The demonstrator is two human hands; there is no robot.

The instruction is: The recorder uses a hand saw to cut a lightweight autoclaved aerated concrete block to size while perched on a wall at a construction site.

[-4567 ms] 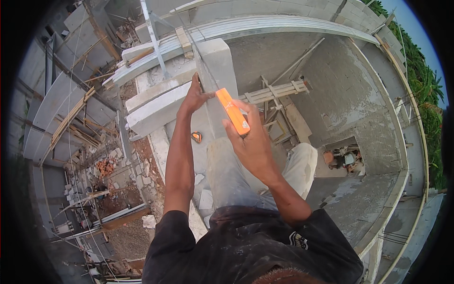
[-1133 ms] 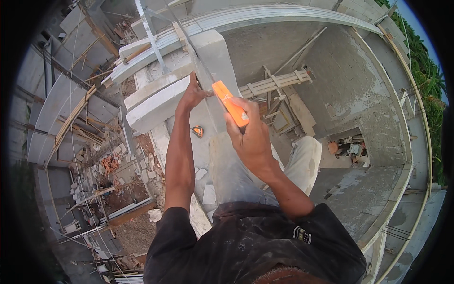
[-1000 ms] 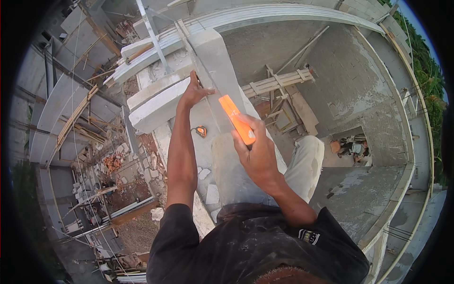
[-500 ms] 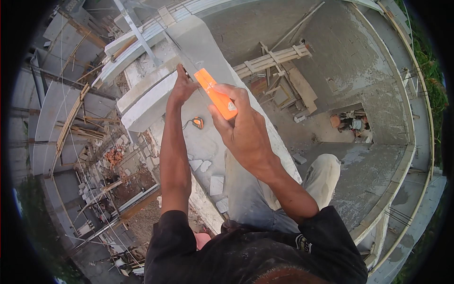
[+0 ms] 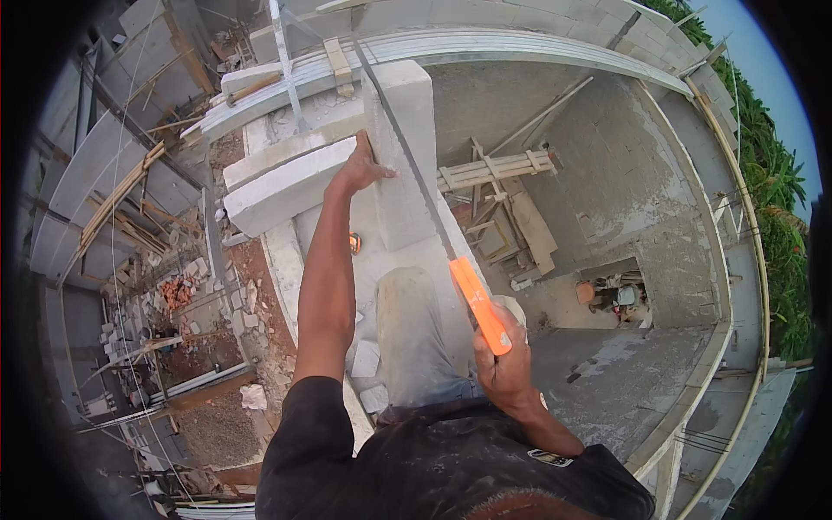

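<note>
Handsaw (image 5: 422, 186) with an orange handle (image 5: 479, 305) is in use by the right hand (image 5: 507, 357), which is clenched around the grip at about 4 o'clock from the centre. Its long toothed blade slants up toward 11 o'clock and crosses a pale grey block (image 5: 397, 204) standing at 12 o'clock; its far end extends past the block's far edge. Whether the teeth sit inside a cut I cannot tell.

The left hand (image 5: 357, 169), at 11 o'clock, is unclenched: its fingers are spread against the block's left edge and its thumb points across toward the blade, with nothing enclosed in the palm.

Just beside that hand, toward 10 o'clock, 2 long pale slabs (image 5: 290, 189) lie parallel. An orange-and-black tape measure (image 5: 355, 243) rests on the ledge near the left forearm, between 9 and 10 o'clock. Broken white chunks (image 5: 367, 358) lie at 7 o'clock, next to a dusty trouser knee (image 5: 406, 299).

Beyond the block at 12 o'clock, metal rails (image 5: 520, 43) curve past a short piece of wood (image 5: 338, 62). A timber frame (image 5: 494, 173) stands lower down, between 1 and 2 o'clock; reddish rubble (image 5: 178, 293) is scattered well below at 9 o'clock.
</note>
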